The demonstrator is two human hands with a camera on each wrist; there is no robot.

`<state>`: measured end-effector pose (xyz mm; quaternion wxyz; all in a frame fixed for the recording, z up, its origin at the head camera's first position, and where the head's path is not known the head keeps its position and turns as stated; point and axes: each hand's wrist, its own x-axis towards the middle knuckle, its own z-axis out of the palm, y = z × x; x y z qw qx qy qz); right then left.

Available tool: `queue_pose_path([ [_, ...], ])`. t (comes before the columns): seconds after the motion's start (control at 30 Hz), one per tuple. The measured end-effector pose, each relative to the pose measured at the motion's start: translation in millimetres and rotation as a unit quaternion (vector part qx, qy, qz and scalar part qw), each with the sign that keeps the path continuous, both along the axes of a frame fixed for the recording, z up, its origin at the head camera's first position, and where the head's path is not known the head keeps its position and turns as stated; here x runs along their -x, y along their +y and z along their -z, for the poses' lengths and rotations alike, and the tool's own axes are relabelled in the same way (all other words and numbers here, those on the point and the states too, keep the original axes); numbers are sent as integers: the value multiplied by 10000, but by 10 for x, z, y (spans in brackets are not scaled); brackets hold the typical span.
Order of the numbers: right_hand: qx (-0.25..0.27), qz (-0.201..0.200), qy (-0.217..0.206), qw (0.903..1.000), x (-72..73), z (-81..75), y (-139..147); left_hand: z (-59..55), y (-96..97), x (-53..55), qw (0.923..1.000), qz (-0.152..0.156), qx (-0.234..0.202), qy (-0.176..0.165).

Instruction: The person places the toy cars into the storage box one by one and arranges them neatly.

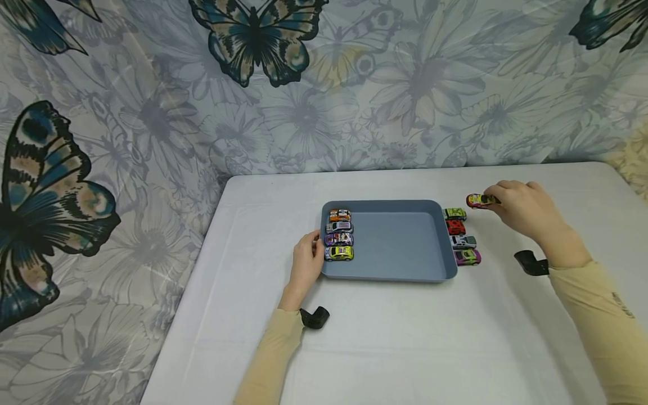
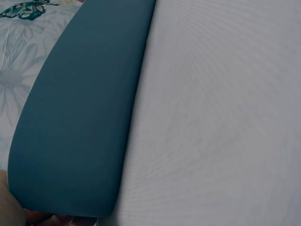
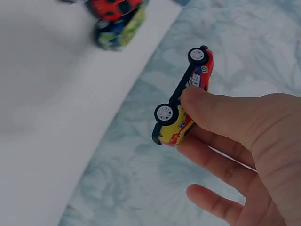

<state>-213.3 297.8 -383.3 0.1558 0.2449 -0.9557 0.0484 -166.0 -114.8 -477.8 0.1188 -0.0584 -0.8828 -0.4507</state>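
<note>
Table point(image 1: 395, 343) w/ white cover is the biggest surface; the gray-blue tray point(image 1: 395, 242) lies flat on it, so places below are rel. to the tray.

R hand point(image 1: 529, 214) is beyond the tray's right end, toward the far corner, pinching a red-and-yellow car point(image 1: 481, 201) btw. thumb and fingers, seemingly lifted clear of the table. L hand point(image 1: 306, 257) is at the tray's left end, touching the rim; finger wrap is mostly hidden, so can't tell if it grips or only steadies.

Cars, all small: in the tray, along its left end, a column of 4, far to near: orange car point(image 1: 340, 215), white-and-black car point(image 1: 339, 227), purple car point(image 1: 338, 239), yellow car point(image 1: 338, 253). Just outside the tray's right end, another 4: green car point(image 1: 455, 214), red car point(image 1: 455, 227), silver car point(image 1: 463, 242), purple-and-green car point(image 1: 468, 257).

Step in hand, prob.: carrying 1 car, tray steadied. Next move likely calls for a firm pinch, wheels turned down, and a gentle set-down w/o bumping the neighbors; in or beside the tray, can't tell.
</note>
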Motion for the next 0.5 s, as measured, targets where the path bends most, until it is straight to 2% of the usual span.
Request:
queue_pose_path([
  [0.23, -51, -306, 101, 9995, -87, -191, -324, 6, -4, 7, 10000, -35, 22, -14],
  [0.5, -137, -890, 115, 9959, -137, -211, -711, 3, 1, 9, 10000, -39, -15, -84],
])
